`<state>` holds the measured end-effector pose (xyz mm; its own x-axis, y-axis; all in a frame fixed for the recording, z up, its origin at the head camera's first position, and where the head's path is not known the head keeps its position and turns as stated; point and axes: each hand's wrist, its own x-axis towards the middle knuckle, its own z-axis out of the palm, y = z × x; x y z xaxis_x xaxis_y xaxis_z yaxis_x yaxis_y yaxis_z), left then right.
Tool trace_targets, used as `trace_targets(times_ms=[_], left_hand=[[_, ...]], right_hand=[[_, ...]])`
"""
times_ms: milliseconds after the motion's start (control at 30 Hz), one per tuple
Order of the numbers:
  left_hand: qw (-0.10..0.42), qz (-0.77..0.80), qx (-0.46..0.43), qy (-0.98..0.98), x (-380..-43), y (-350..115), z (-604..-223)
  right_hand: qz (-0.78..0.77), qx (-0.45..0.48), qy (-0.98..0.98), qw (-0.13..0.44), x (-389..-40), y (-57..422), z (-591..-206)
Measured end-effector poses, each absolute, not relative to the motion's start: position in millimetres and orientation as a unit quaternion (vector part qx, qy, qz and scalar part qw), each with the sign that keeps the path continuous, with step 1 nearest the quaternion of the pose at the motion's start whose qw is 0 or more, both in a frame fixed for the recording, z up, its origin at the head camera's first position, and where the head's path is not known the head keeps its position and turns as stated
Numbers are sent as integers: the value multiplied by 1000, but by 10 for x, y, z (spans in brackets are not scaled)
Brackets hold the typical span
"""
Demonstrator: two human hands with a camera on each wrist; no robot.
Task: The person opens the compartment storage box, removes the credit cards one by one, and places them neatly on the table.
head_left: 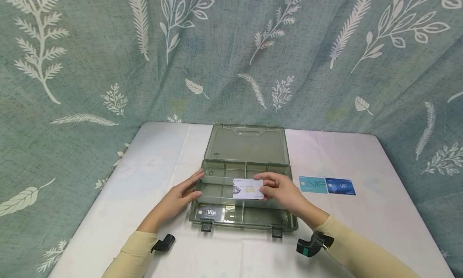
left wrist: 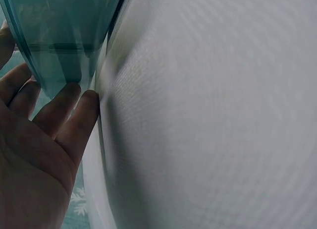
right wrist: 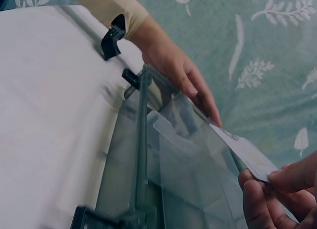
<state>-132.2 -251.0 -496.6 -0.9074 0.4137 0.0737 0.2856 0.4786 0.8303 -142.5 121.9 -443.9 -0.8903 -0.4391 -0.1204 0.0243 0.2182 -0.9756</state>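
Observation:
A greenish see-through plastic case lies with its lid folded back. My right hand pinches a white VIP card by its right edge, above the middle compartments. In the right wrist view the card tilts over the case, thumb on top and fingers below. My left hand rests against the case's left side with fingers extended; its fingertips meet the plastic wall in the left wrist view. A dark Vip card lies in the front left compartment. A clear inner panel spans part of the case.
On the white tablecloth right of the case lie a teal VIP card and a blue VIP card, side by side. Two dark latches hang at the case's front edge. Leaf-patterned fabric stands behind the table.

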Motion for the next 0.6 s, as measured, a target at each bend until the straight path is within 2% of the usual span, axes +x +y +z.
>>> trace_targets(times_ms=[600], left_hand=[[69,466,198,860,-1315,-2518,-4968]], right_hand=[[-589,-60,787,173,-1295,1811,-4435]])
